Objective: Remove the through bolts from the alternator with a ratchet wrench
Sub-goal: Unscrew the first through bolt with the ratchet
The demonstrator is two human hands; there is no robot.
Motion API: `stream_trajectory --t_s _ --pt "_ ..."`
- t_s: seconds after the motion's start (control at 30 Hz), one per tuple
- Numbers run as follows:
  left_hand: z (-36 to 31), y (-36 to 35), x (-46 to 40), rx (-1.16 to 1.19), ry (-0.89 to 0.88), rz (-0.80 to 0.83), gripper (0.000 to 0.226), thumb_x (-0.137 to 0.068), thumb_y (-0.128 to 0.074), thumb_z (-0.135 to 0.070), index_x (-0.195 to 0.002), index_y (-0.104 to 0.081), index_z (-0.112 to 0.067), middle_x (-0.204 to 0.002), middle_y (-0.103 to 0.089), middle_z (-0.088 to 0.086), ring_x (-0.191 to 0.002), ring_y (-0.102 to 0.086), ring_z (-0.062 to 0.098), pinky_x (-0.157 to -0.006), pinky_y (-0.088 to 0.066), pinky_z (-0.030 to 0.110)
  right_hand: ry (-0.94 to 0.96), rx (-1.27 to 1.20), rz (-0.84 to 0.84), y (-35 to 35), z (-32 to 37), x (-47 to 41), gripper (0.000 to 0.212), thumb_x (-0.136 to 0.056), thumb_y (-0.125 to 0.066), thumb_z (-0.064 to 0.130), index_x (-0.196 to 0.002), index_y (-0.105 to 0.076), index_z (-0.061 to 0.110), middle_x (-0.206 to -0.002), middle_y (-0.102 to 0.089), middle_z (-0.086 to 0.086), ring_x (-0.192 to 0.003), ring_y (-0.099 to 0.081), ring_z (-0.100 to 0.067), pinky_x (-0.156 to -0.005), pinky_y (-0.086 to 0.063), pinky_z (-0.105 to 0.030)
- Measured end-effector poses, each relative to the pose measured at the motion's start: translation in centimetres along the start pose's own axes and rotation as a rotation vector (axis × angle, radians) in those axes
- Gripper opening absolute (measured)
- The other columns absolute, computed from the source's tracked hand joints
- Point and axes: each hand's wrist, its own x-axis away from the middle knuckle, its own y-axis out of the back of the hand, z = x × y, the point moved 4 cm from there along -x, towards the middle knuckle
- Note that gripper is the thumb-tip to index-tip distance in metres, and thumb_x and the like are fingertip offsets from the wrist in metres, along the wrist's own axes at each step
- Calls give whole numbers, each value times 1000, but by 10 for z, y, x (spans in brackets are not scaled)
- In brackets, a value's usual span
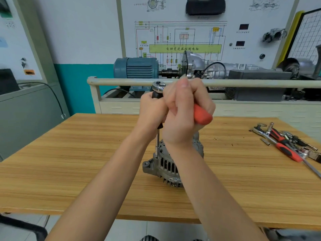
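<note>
**Both hands on the ratchet, socket down on the alternator**

The alternator (166,164) sits near the middle of the wooden desk (69,162), its vented grey housing facing the person, a mounting ear sticking out at its lower left. A slim extension bar (157,138) stands upright over its left edge, the socket at the bottom seated on the housing rim where a through bolt would sit; the bolt head itself is hidden under the socket.

The left hand (152,110) is wrapped around the black upper part of the bar, fingers curled tight on it just under the ratchet head (158,85), which shows chrome above the knuckles. The right hand (184,108) is clenched round the ratchet wrench's red handle (202,115), whose butt end pokes out below the palm towards the right. The two hands are pressed up against each other, held well above the alternator, with both forearms reaching in from the near edge of the desk.

Over at the right end of the desk lies a loose heap of tools (286,143): another red-and-black handled driver, a chrome ratchet, sockets and small bits, well apart from the alternator.

Behind the desk runs a pale rail (121,81), and beyond it a blue electric motor (137,67) coupled to a metal gearbox assembly, under a wall board (184,37) printed with a wiring diagram.
</note>
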Motion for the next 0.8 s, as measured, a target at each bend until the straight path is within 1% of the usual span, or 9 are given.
stream_trajectory --t_s 0.07,0.2,0.27,0.33,0.4,0.47,0.57,0.73,0.8 --pt "-2 7 -1 28 13 77 31 -83 -55 2 -59 -42 -14 -42 -39 -6 -39 -33 9 -40 -28 20 -120 -186 -34 6 -6 -10 34 -81 -46 1 -56 -41 23 -44 -33 8 -40 -26 -8 -48 -22 -25" --pt "-11 10 -2 149 -4 343 24 -73 -60 -5 -55 -45 -11 -44 -37 -1 -39 -32 14 -41 -30 23 -620 -590 -164 22 -33 -35 50 -91 -35 10 -41 -33 19 -33 -21 6 -32 -15 -9 -40 -20 -21" --pt "-11 9 -2 190 8 383 30 -75 -60 -4 -51 -44 -15 -42 -33 -3 -34 -28 10 -37 -28 18 -823 -713 -242 30 -47 -42 52 -91 -33 13 -40 -33 18 -32 -19 5 -28 -15 -10 -38 -20 -19" --pt "-10 6 0 185 41 406 41 -79 -60 -3 -47 -40 -18 -40 -27 -6 -31 -22 7 -34 -22 14 -936 -799 -273 34 -59 -46 52 -91 -33 14 -39 -33 16 -30 -19 4 -25 -18 -11 -36 -19 -18" --pt "-9 4 -1 140 53 326 46 -86 -58 2 -50 -36 -18 -42 -26 -6 -32 -19 6 -35 -18 14 -990 -847 -294 36 -65 -48 54 -92 -32 15 -38 -32 16 -30 -20 4 -24 -19 -11 -36 -18 -18" --pt "-9 3 -1 94 43 194 44 -86 -54 7 -56 -34 -18 -43 -26 -6 -34 -19 7 -36 -17 15 -987 -851 -331 37 -65 -47 55 -93 -31 15 -38 -32 16 -30 -19 4 -24 -18 -11 -37 -18 -17" --pt "-8 3 -1 72 36 -8 41 -83 -51 9 -61 -33 -19 -44 -26 -6 -36 -18 8 -39 -16 16 -862 -757 -304 35 -53 -40 54 -94 -31 13 -41 -33 17 -33 -20 4 -30 -17 -12 -39 -22 -20" --pt "-9 5 0 -19 33 -180 34 -87 -55 1 -63 -39 -17 -55 -34 2 -44 -27 11 -43 -23 23 -331 -274 -92 12 -14 -13 41 -88 -40 4 -50 -39 18 -43 -30 3 -43 -25 -14 -50 -22 -33" --pt "-10 4 0 -47 22 -186 36 -88 -55 1 -62 -38 -17 -56 -34 2 -45 -29 9 -42 -25 21 -225 -151 -61 6 -6 -7 36 -86 -40 1 -57 -40 20 -51 -35 4 -47 -27 -13 -52 -23 -33"
